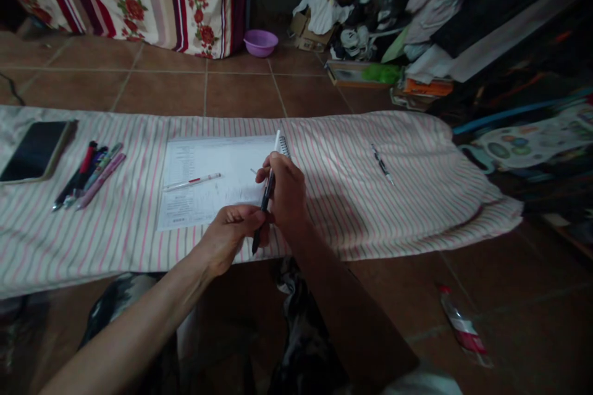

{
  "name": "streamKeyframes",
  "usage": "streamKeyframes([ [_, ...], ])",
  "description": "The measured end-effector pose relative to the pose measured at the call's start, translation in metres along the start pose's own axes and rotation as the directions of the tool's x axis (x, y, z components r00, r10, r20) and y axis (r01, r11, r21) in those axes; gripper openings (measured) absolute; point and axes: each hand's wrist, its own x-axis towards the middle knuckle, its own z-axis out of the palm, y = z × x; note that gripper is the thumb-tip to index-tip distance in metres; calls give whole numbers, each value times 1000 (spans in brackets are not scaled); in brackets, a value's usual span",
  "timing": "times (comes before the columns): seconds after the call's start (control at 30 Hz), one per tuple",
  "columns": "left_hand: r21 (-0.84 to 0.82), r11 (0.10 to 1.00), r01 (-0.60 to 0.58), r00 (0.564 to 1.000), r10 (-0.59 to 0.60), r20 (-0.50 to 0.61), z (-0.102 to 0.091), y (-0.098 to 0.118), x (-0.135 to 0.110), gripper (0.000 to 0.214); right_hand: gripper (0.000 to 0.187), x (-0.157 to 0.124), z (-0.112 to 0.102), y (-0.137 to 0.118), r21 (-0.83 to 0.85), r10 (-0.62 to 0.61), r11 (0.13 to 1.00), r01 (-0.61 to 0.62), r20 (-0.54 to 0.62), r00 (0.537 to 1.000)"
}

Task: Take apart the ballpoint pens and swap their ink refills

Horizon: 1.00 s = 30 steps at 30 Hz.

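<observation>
A black pen (267, 192) is held slantwise over the front of the striped cloth, its dark end pointing down toward me. My left hand (238, 222) pinches it near that lower end. Higher up, the fingers of my right hand (287, 188) are closed round it. From the top of my right hand sticks out a thin white rod (278, 140); whether it belongs to the same pen is hidden. Under the hands lies a spiral notebook (284, 147) with a printed sheet (180, 163) on it. A clear pen with a red mark (193, 182) rests across the paper.
Left on the striped cloth (333, 160) are a phone (36, 149) and several pens (90, 176). A dark, silvery pen (382, 165) lies to the right. On the tiled floor are a bottle (463, 324), a purple basin (260, 43) and piled clothes and boxes (319, 12).
</observation>
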Motion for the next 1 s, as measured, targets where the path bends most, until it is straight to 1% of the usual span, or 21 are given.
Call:
streamKeyframes([
  [0.1, -7, 1000, 13, 1000, -13, 4, 1, -1, 1, 27, 24, 2, 1, 1, 14, 17, 1000, -17, 13, 1000],
  [0.23, -49, 998, 36, 999, -35, 19, 1, -2, 1, 28, 22, 5, 3, 7, 81, 20, 996, -23, 35, 999],
  [0.33, -79, 995, 62, 997, -58, 52, 0, -1, 0, 27, 23, 5, 5, 11, 113, 4, 993, -11, 62, 998],
  [0.43, -73, 994, 75, 995, -70, 68, -2, -1, -2, 27, 23, 3, 7, 13, 122, -23, 992, 14, 71, 997],
  [0.53, -13, 998, 63, 995, -62, 80, -5, 0, -2, 26, 23, 0, 7, 11, 108, -36, 994, 28, 75, 997],
  [0.67, 142, 990, 8, 997, -19, 74, -5, 2, -4, 27, 25, -4, 8, 7, 37, -56, 998, 54, 54, 997],
  [0.77, 290, 957, -6, 1000, 6, 2, -2, 4, -6, 27, 26, -5, 9, 7, 10, -71, 997, 71, 45, 996],
  [0.83, 401, 916, 9, 997, 20, -69, 0, 6, -7, 27, 27, -4, 9, 8, 22, -93, 995, 92, 30, 995],
  [0.9, 484, 875, 14, 994, 42, -105, 0, 7, -8, 27, 27, -4, 9, 9, 50, -118, 992, 117, 18, 993],
  [0.97, 466, 885, 14, 997, 23, -74, -3, 9, -7, 28, 27, -4, 9, 9, 94, -105, 990, 103, 21, 994],
  [1.0, 408, 913, 24, 999, -13, -30, -5, 9, -7, 29, 27, -4, 8, 8, 132, -82, 988, 77, 27, 996],
])
